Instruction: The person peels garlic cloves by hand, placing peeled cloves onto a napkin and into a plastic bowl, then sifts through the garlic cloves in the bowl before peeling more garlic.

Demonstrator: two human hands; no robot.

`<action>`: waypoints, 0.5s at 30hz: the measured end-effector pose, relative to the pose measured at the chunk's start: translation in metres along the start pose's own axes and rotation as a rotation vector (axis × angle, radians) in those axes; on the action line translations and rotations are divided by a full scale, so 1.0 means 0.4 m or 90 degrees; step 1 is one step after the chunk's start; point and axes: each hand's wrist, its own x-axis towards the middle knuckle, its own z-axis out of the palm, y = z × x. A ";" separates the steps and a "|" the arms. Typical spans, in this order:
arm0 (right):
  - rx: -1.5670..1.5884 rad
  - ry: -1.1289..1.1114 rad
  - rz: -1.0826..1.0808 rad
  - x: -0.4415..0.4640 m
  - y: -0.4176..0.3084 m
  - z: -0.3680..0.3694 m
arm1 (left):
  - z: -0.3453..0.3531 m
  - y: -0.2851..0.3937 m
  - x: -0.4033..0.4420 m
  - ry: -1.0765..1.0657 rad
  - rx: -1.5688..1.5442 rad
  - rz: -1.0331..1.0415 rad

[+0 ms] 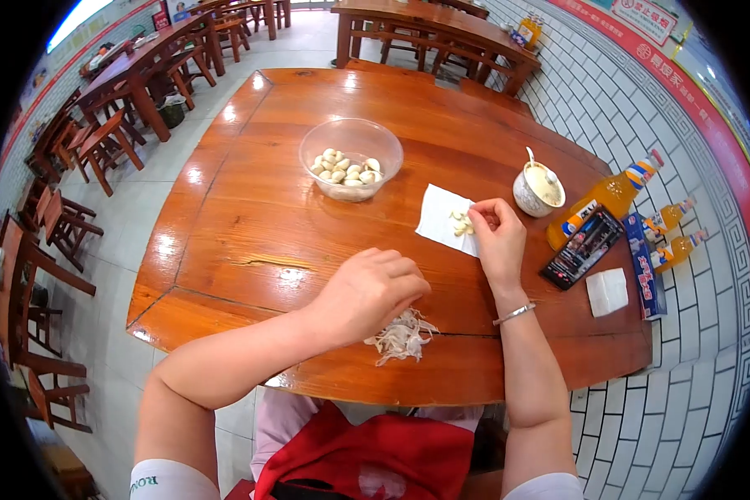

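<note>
My right hand (500,242) is over the edge of a white paper napkin (435,215), thumb and fingertips pinched together; what they hold, if anything, is too small to make out. Several small peeled garlic cloves (461,225) lie on the napkin beside those fingertips. With its fingers curled in, my left hand (367,292) hangs over the table, just above a heap of garlic skins (402,337); its palm is hidden. Farther back stands a clear plastic bowl (352,133) with several whitish garlic cloves (342,169) in it.
Right of the napkin stands a patterned cup (538,190) with a spoon. Beyond it are an orange drink bottle (596,208), a phone (587,247) leaning upright, a blue box (644,267) and a tissue pack (607,292). A tiled wall (683,333) borders the wooden table (250,208).
</note>
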 end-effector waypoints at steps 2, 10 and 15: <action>-0.025 -0.014 0.005 0.000 0.005 0.002 | 0.012 -0.009 -0.006 -0.010 0.006 0.024; -0.074 -0.037 -0.041 -0.001 0.005 0.003 | -0.019 0.011 0.006 -0.023 0.007 -0.016; -0.096 -0.024 -0.083 -0.004 -0.013 0.002 | 0.010 0.002 -0.002 0.006 0.010 0.015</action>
